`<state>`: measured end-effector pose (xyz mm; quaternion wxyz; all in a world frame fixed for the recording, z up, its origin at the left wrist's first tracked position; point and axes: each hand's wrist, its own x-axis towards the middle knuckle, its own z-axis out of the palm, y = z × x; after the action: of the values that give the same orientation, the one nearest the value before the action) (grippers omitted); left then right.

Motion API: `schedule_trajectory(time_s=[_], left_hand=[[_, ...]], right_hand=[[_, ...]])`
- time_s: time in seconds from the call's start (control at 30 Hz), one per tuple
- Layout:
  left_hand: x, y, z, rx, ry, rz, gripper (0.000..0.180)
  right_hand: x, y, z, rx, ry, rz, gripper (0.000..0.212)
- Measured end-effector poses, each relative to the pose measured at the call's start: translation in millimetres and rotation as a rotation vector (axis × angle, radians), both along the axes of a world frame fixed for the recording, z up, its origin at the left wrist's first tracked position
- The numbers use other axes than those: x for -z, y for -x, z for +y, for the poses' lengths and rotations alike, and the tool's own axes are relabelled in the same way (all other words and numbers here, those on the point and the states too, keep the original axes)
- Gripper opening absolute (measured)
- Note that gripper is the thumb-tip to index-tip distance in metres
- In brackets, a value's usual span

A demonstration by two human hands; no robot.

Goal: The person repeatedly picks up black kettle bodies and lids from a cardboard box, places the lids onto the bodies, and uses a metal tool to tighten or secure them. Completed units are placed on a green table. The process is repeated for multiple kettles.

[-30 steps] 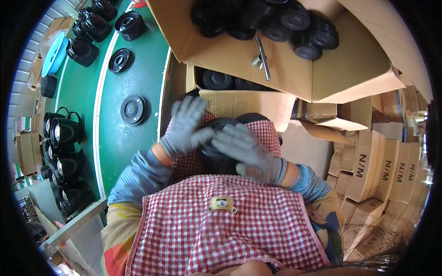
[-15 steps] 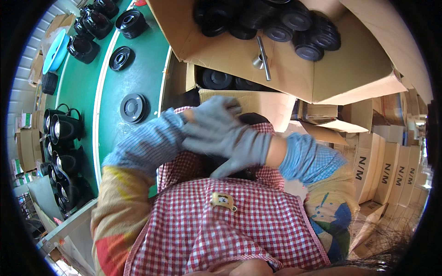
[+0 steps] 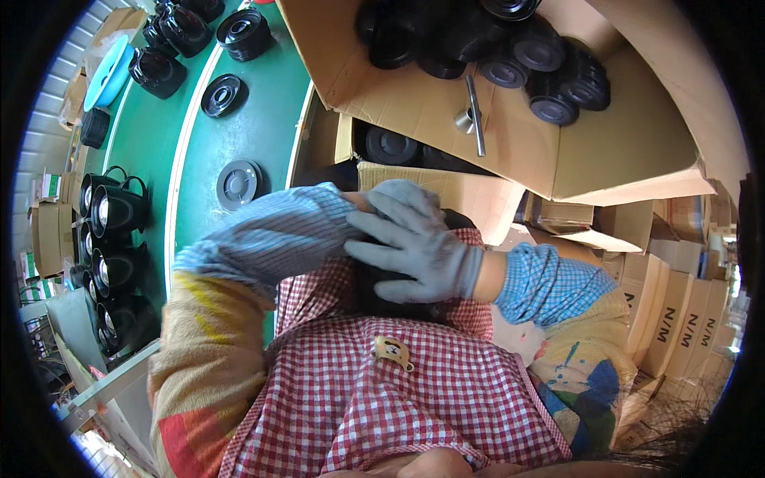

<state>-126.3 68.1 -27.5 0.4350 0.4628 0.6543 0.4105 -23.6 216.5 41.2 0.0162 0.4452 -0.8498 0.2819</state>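
Both my hands wear grey knit gloves and meet in front of my chest, above the red-and-white checked apron (image 3: pixel 398 398). My right hand (image 3: pixel 430 259) is open, its fingers apart and pointing left across my left hand and wrist. Nothing shows in its grip. Behind it, my left hand (image 3: pixel 406 201) is bent at the wrist and partly covered, so its fingers are hidden. Blue checked sleeve covers (image 3: pixel 279 231) reach down both forearms. The nearest loose item is a round black lid (image 3: pixel 238 184) on the green table, beyond my left forearm.
Ahead, a large open carton (image 3: pixel 510 151) holds black round lids (image 3: pixel 538 52); a metal rod (image 3: pixel 476 115) lies against its wall. Below it is another open carton (image 3: pixel 442 183) with lids. The green table (image 3: pixel 207 147) carries black jugs (image 3: pixel 115 211) and a blue basin (image 3: pixel 109 72). Cartons (image 3: pixel 669 319) stand right.
My right hand has shifted slightly right and its fingers have spread further over my left wrist. The whole view has moved a little, so the table and cartons appear further right.
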Motion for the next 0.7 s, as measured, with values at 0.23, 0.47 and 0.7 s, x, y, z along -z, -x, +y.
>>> schedule_trajectory(time_s=[0.23, 0.47, 0.7], left_hand=[[18, -33, 14, -0.115, 0.183, -0.047, 0.041], [36, 1, 27, 0.038, -0.280, 0.232, 0.037], [52, -25, -4, 0.012, -0.426, -0.036, 0.052]], right_hand=[[16, 15, 13, -0.271, 0.004, -0.084, 0.071], [13, 5, 21, -0.128, 0.152, -0.088, 0.072], [25, 18, 25, -0.304, 0.006, -0.142, 0.075]])
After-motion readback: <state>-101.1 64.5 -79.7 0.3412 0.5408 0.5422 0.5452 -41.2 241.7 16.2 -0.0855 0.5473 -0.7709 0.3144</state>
